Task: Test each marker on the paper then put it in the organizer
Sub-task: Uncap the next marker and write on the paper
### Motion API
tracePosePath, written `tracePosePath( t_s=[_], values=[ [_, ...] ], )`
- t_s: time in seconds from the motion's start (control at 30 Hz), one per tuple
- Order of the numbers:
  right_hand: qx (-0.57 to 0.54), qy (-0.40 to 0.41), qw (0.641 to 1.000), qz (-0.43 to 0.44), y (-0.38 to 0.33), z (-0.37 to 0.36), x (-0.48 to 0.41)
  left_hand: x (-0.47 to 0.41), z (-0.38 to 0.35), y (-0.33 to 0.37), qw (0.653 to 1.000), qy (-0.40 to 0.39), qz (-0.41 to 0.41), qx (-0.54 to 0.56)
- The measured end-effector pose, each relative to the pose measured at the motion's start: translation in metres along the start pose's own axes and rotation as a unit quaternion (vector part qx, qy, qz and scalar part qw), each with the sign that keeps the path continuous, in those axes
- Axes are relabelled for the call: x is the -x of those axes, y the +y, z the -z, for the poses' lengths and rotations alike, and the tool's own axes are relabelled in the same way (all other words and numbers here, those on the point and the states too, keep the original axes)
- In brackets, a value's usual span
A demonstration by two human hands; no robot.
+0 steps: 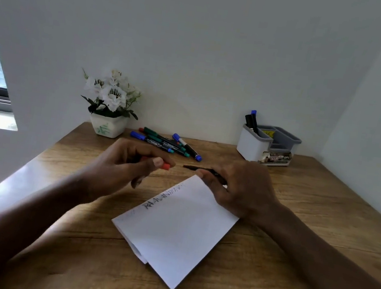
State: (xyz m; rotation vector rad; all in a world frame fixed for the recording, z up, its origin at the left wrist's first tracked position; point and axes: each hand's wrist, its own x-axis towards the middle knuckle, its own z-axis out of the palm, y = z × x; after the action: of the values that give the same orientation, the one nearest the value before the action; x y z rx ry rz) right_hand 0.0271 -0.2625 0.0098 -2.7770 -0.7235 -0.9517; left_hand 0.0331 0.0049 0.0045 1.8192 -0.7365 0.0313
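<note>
Right hand curls round the uncapped marker by its barrel; left hand pinches a red cap. Marker judged light, rigid, smooth: grip mid-barrel, clear of tip.

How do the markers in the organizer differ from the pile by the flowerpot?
The organizer markers stand upright in the organizer's tall compartment; the pile markers lie flat on the table. Two organizer markers show; the pile markers number more. Both sets have dark barrels and include blue.
</note>
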Motion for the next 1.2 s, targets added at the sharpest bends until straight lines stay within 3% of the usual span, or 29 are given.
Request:
tracePosePath(
  t_s=[0.17,0.33,0.47,0.63,0.8,0.93,1.07,1.13,1.2],
  values=[
    [-0.061,-0.023,0.996,-0.066,0.006,0.000,-0.002,-0.003,0.005,-0.007,0.994,0.030,0.023,-0.102],
    [-0.117,-0.058,0.988,-0.082,0.002,-0.004,0.002,-0.007,0.002,-0.013,0.927,0.075,0.039,-0.365],
    [-0.076,-0.094,0.990,-0.067,0.001,-0.011,0.002,-0.010,0.000,-0.015,0.919,0.083,0.036,-0.383],
    [-0.052,-0.208,0.975,-0.066,-0.003,-0.011,0.005,-0.010,-0.001,-0.017,0.912,0.081,0.036,-0.400],
    [-0.055,-0.221,0.971,-0.073,-0.009,-0.008,0.005,-0.006,-0.005,-0.017,0.915,0.083,0.068,-0.390],
    [-0.111,-0.212,0.967,-0.087,-0.008,-0.005,0.007,-0.007,-0.005,-0.012,0.897,0.032,0.169,-0.408],
    [-0.201,-0.135,0.965,-0.100,-0.009,-0.002,0.006,-0.013,-0.007,-0.011,0.870,-0.029,0.219,-0.440],
    [-0.312,-0.109,0.934,-0.132,-0.011,-0.001,0.005,-0.015,-0.006,-0.012,0.868,-0.027,0.227,-0.442],
    [-0.421,-0.119,0.879,-0.188,-0.014,-0.001,0.004,-0.016,-0.005,-0.014,0.870,-0.016,0.226,-0.438]
  ],
)
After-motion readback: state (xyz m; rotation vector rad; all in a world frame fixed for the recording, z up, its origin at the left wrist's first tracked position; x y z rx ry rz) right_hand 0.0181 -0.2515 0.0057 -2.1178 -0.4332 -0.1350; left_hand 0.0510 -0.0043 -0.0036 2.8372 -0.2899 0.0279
